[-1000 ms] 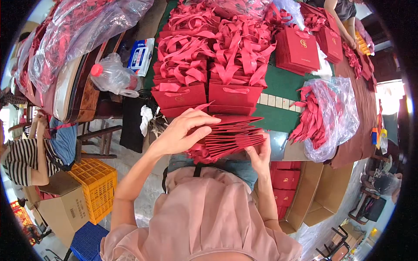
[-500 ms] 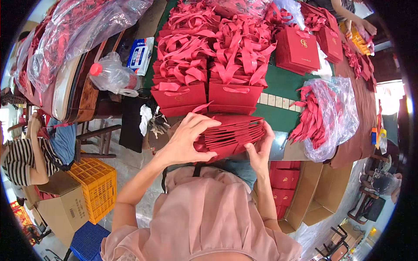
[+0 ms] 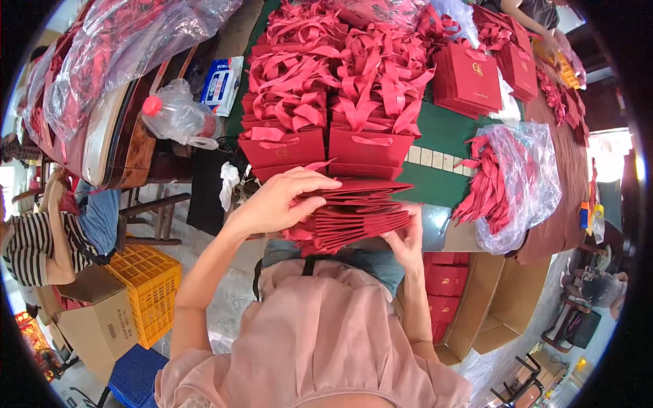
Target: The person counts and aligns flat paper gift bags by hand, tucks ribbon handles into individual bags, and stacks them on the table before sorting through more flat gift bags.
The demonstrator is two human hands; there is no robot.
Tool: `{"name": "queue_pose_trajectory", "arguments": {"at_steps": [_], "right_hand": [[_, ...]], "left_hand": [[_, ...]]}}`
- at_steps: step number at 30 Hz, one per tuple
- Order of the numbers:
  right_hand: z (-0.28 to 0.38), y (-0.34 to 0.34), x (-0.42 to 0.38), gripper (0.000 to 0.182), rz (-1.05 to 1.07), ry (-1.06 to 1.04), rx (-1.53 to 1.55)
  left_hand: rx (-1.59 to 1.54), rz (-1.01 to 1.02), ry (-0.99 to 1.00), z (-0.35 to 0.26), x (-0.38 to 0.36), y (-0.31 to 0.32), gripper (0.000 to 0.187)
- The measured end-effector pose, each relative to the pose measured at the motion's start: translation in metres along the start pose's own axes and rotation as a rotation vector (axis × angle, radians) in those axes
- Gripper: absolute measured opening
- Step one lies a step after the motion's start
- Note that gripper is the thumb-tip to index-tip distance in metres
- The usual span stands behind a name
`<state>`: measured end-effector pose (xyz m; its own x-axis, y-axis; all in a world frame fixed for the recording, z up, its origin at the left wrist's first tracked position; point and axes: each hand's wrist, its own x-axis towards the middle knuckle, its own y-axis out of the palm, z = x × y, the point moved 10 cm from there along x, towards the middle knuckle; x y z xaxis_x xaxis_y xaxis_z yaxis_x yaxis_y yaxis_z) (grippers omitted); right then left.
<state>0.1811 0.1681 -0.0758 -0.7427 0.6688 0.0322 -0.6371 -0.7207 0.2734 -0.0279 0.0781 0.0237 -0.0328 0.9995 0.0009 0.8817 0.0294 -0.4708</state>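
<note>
Left hand (image 3: pixel 272 202) has shifted at red bags (image 3: pixel 360 226); carton (image 3: pixel 476 299) holds others.

Bottle (image 3: pixel 178 117): clear plastic, red cap, cap end to the left.
Packet (image 3: pixel 221 86): blue and white, just beside the bottle; lettering too small to read.
Crate (image 3: pixel 155 292): orange, lattice-walled, on the floor.
Carton (image 3: pixel 101 330): brown cardboard, open-topped, dark print on side, just beside the crate.
Seat (image 3: pixel 138 374): blue, near the carton.
Co-worker (image 3: pixel 42 248): black-and-white striped top, far left.
</note>
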Motion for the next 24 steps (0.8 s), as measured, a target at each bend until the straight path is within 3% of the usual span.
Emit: {"name": "queue_pose_trajectory", "arguments": {"at_steps": [7,10,17,18,20,21,22,24], "right_hand": [[0.015,0.045,-0.004,0.044,0.128,-0.037,-0.005],[0.006,0.028,-0.002,0.044,-0.045,-0.021,-0.038],[0.002,0.020,0.003,0.050,-0.087,-0.080,-0.044],[0.002,0.019,0.005,0.050,-0.088,-0.082,-0.044],[0.015,0.019,0.007,0.055,-0.104,-0.208,-0.360],[0.008,0.018,0.007,0.058,-0.146,-0.170,-0.242],[0.006,0.017,0.006,0.058,-0.147,-0.171,-0.241],[0.009,0.016,0.005,0.065,-0.168,-0.211,-0.307]], "left_hand": [[0.064,-0.068,0.032,-0.004,0.001,-0.001,0.033],[0.063,-0.074,0.041,-0.004,0.000,-0.001,0.033],[0.032,-0.047,0.006,-0.002,0.000,0.001,0.033],[0.036,-0.050,0.005,-0.004,-0.001,0.001,0.036],[0.065,0.002,0.007,-0.015,-0.003,0.002,0.067],[0.090,0.002,0.053,-0.022,-0.006,0.004,0.080],[0.146,-0.004,0.039,-0.022,-0.007,0.011,0.087],[0.151,-0.058,0.018,-0.015,-0.009,0.019,0.084]]}}
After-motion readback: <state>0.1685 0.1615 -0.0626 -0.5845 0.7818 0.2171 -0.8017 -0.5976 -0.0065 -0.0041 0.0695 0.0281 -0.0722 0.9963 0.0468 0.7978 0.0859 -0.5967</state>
